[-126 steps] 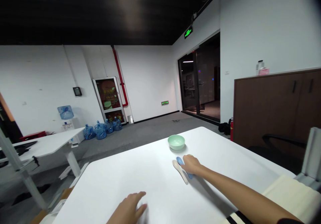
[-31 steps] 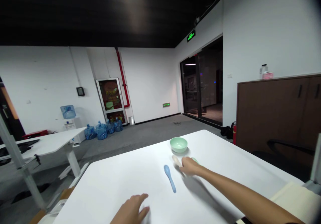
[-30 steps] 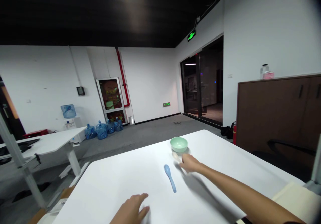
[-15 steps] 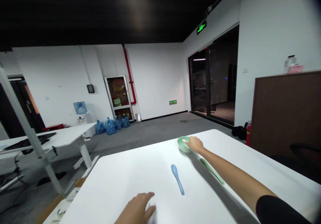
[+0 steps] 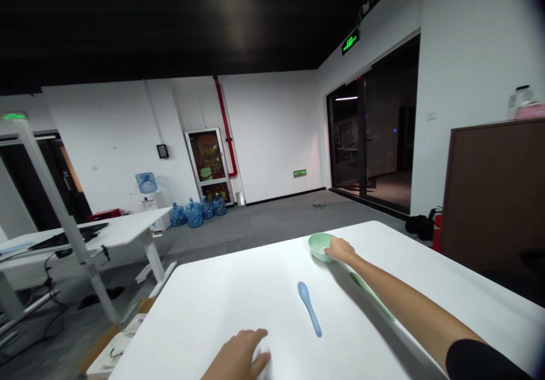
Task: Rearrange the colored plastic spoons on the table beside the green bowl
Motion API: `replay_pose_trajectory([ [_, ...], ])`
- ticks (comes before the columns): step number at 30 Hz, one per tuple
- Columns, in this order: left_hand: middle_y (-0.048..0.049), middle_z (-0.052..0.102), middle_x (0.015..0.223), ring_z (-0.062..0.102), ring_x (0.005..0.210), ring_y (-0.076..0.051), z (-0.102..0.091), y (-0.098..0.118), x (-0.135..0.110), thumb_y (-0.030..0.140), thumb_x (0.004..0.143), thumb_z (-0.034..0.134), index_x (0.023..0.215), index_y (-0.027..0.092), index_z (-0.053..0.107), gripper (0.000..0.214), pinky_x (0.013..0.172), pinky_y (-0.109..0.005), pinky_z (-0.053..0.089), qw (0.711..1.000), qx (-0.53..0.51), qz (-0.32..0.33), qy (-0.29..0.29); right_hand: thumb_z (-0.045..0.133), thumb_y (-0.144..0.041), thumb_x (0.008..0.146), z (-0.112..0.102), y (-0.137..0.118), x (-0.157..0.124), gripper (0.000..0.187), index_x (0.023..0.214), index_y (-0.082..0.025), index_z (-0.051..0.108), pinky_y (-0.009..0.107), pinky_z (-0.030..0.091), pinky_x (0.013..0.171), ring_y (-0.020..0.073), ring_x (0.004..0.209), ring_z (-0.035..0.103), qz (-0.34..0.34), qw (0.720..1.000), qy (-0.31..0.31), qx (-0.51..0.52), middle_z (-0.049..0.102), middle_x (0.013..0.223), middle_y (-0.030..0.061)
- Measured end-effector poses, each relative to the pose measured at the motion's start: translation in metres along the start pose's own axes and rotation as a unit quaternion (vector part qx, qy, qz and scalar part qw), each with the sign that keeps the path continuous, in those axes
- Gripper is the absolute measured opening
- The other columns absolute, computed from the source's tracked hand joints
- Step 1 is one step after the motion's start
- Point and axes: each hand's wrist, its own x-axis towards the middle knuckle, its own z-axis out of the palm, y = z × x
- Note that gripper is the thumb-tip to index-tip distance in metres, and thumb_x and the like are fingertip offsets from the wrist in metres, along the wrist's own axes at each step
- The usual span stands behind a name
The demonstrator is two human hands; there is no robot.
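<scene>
A light green bowl (image 5: 317, 248) stands near the far edge of the white table (image 5: 238, 289). My right hand (image 5: 342, 249) reaches over its right rim, fingers closed and dipping inside. A small pale spot shows at the fingertips; I cannot make out what it is. Under my right forearm lies a green spoon (image 5: 374, 297), partly covered by the arm. A blue spoon (image 5: 309, 309) rests on the table between my hands, its handle pointing towards me. My left hand (image 5: 240, 354) hovers or rests at the near edge, thumb and fingers apart, holding nothing.
Another white desk (image 5: 131, 224) with a dark device stands to the left. Below, beside my table, is an open box (image 5: 110, 351). Blue water bottles (image 5: 195, 214) stand on the floor by the far wall. A brown cabinet (image 5: 494, 198) is on the right.
The view has turned slightly left. A pale oval thing that showed inside the bowl by my right fingers is now mostly out of sight. My left hand stays open; both spoons lie unmoved.
</scene>
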Motion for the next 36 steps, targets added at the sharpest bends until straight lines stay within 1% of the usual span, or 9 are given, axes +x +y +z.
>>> replay_pose_trajectory([
  [4,-0.0062,0.061,0.128,0.055,0.118,-0.026,0.000,-0.001,0.000,0.056,0.087,0.043,0.135,0.031,0.051,0.054,0.103,-0.038,0.039,1.000,-0.006,0.003,0.005,0.046,-0.050,0.087,-0.016,0.002,-0.015,0.043,0.101,-0.016,0.069,0.032,0.047,0.075,0.0272,0.098,0.065,-0.002,1.000,0.024,0.003,0.067,0.110,0.0157],
  [8,-0.0064,0.058,0.132,0.054,0.119,-0.027,-0.006,0.004,-0.005,0.056,0.087,0.042,0.136,0.032,0.050,0.055,0.103,-0.041,0.039,1.000,-0.012,-0.003,-0.009,0.038,-0.054,0.089,-0.039,0.011,-0.048,0.050,0.096,-0.017,0.071,0.033,0.045,0.075,0.0284,0.097,0.065,-0.036,0.998,0.051,0.010,0.069,0.105,0.0162],
  [12,-0.0063,0.057,0.134,0.053,0.121,-0.026,-0.009,0.009,-0.010,0.055,0.088,0.040,0.136,0.031,0.050,0.054,0.104,-0.041,0.038,1.000,-0.008,-0.001,-0.008,0.039,-0.058,0.088,-0.058,0.024,-0.091,0.057,0.112,-0.016,0.067,0.033,0.043,0.080,0.0298,0.103,0.063,-0.075,0.995,0.065,0.026,0.069,0.109,0.0165],
  [15,-0.0058,0.057,0.135,0.053,0.121,-0.026,-0.009,0.009,-0.012,0.054,0.088,0.040,0.136,0.031,0.050,0.054,0.104,-0.041,0.039,1.000,-0.010,-0.003,-0.010,0.039,-0.061,0.088,-0.064,0.033,-0.121,0.060,0.121,-0.017,0.063,0.032,0.042,0.086,0.0291,0.108,0.061,-0.125,0.989,0.042,0.066,0.068,0.114,0.0149],
  [18,-0.0055,0.057,0.135,0.053,0.122,-0.026,-0.007,0.008,-0.014,0.054,0.088,0.042,0.136,0.030,0.049,0.055,0.105,-0.041,0.038,1.000,-0.010,0.001,-0.006,0.042,-0.059,0.088,-0.058,0.038,-0.145,0.057,0.130,-0.023,0.057,0.033,0.041,0.093,0.0279,0.114,0.058,-0.177,0.979,0.020,0.099,0.064,0.125,0.0104],
  [20,-0.0054,0.057,0.135,0.053,0.122,-0.026,-0.006,0.007,-0.015,0.054,0.088,0.042,0.136,0.031,0.049,0.055,0.105,-0.041,0.038,1.000,-0.005,0.005,-0.003,0.042,-0.058,0.088,-0.048,0.041,-0.154,0.058,0.135,-0.024,0.051,0.035,0.040,0.096,0.0279,0.119,0.055,-0.186,0.977,0.026,0.101,0.059,0.133,0.0094],
  [26,-0.0049,0.057,0.135,0.053,0.122,-0.025,-0.007,0.010,-0.016,0.056,0.088,0.041,0.136,0.032,0.050,0.054,0.105,-0.040,0.038,1.000,-0.001,0.009,-0.002,0.037,-0.059,0.089,-0.020,0.052,-0.156,0.067,0.141,-0.019,0.044,0.038,0.039,0.102,0.0290,0.127,0.048,-0.195,0.979,0.030,0.056,0.048,0.144,0.0118],
  [29,-0.0051,0.058,0.134,0.053,0.122,-0.026,-0.006,0.010,-0.014,0.057,0.087,0.041,0.136,0.031,0.050,0.056,0.105,-0.039,0.038,1.000,-0.001,0.007,-0.003,0.036,-0.061,0.089,-0.017,0.056,-0.153,0.068,0.142,-0.018,0.044,0.038,0.038,0.103,0.0289,0.128,0.048,-0.186,0.981,0.025,0.051,0.048,0.144,0.0123],
  [36,-0.0050,0.059,0.132,0.053,0.120,-0.026,-0.005,0.009,-0.012,0.057,0.087,0.040,0.136,0.030,0.050,0.057,0.104,-0.038,0.039,1.000,0.005,0.009,0.000,0.040,-0.059,0.088,-0.023,0.056,-0.153,0.066,0.140,-0.019,0.046,0.035,0.038,0.102,0.0292,0.126,0.049,-0.168,0.984,0.008,0.065,0.050,0.141,0.0123],
])
